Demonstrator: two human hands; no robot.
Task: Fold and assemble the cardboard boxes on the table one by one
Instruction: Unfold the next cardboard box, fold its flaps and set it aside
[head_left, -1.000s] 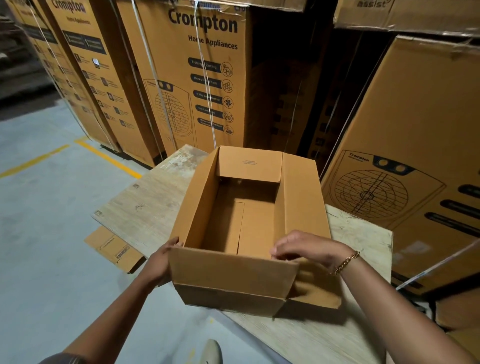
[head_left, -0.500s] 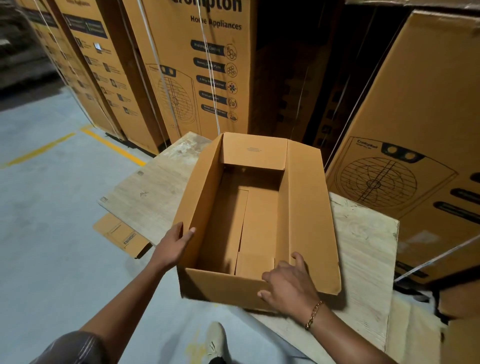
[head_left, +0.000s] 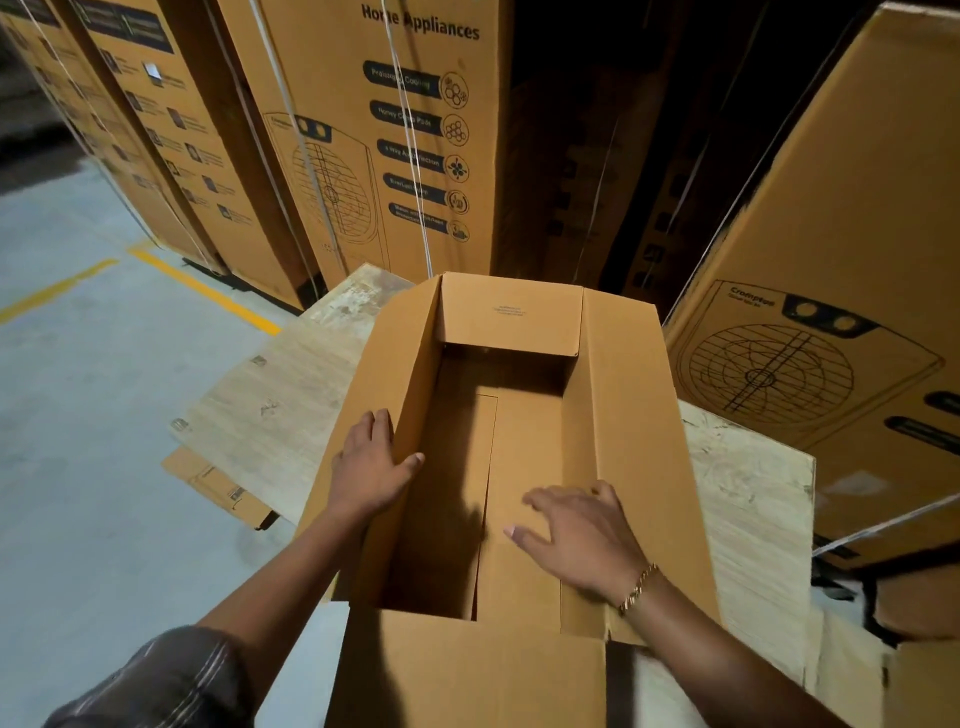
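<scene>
A brown cardboard box (head_left: 634, 415) stands open-topped on the wooden table (head_left: 275, 405), its four top flaps spread outward. My left hand (head_left: 371, 462) rests on the left flap, with the fingers over its outer face and the thumb hooked over its edge into the box. My right hand (head_left: 576, 535) reaches down inside the box with the fingers spread, flat over the bottom flaps near the right wall. The near flap (head_left: 467, 670) points toward me.
Tall printed appliance cartons (head_left: 395, 140) stand strapped behind the table and another carton (head_left: 831, 322) leans at the right. A flat cardboard piece (head_left: 218, 486) sticks out under the table's left edge. Grey floor with yellow lines (head_left: 202, 291) lies to the left.
My right hand left the near flap and went down inside the box. My left hand slid further along the left flap. The near flap dropped toward me and the view moved closer.
</scene>
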